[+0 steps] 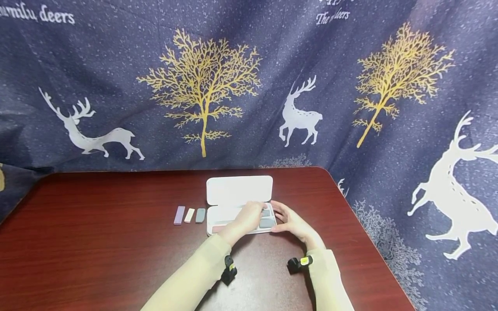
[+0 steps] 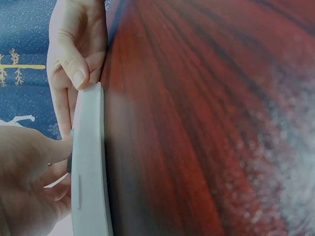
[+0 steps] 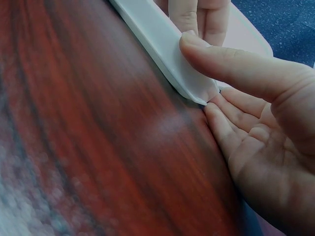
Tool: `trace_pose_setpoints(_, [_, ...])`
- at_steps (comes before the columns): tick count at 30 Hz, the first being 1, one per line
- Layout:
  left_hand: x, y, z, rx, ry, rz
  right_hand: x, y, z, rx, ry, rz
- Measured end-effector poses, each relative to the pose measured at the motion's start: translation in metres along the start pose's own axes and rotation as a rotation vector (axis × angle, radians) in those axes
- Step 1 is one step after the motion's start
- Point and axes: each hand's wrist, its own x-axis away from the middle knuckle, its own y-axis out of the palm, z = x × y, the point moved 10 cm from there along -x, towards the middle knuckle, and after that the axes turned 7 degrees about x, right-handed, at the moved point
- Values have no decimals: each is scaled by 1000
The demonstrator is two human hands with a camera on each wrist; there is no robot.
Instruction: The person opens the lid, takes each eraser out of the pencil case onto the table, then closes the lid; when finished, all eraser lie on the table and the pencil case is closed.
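Observation:
A white hinged case (image 1: pixel 210 216) lies on the table with its lid (image 1: pixel 239 190) raised at the back. Inside are a reddish block (image 1: pixel 218 229) at left and a grey block (image 1: pixel 266 223) at front right. My left hand (image 1: pixel 247 218) reaches over the case, thumb and fingers bent around a dark grey block (image 2: pixel 69 163) in the right part; its fingertips are partly hidden. At the right end, my right hand (image 1: pixel 293 222) grips the case, thumb at the front corner and fingers round the back. In the right wrist view, the thumb (image 3: pixel 197 46) lies against the case's wall.
Left of the case, a purple block (image 1: pixel 179 215), a cream block (image 1: pixel 189 215) and a grey-green block (image 1: pixel 200 215) lie in a row on the dark red wooden table (image 1: pixel 97 242). Behind the table hangs a blue cloth (image 1: pixel 249 129) with deer and trees.

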Motion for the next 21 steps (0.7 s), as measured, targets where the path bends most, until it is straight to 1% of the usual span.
trace_pose_setpoints(5, [-2, 1, -1, 11, 11, -3, 0, 0, 0, 9, -3, -7])
trace_pose_setpoints(8, [-2, 0, -4, 38, 6, 4, 0, 1, -1, 3, -4, -9])
trace_pose_setpoints(13, [-2, -1, -5, 66, 20, 26, -1, 1, -2, -5, -5, -9])
trace_pose_setpoints(14, [-2, -2, -5, 68, 26, 33, -1, 1, -1, -2, -5, -10])
trace_pose_setpoints(17, [1, -3, -7, 93, 19, 42, -1, 1, 0, 4, -5, -8])
trace_pose_setpoints(21, [8, -10, -12, 134, 2, 69, 0, 0, 0, 6, -7, -2])
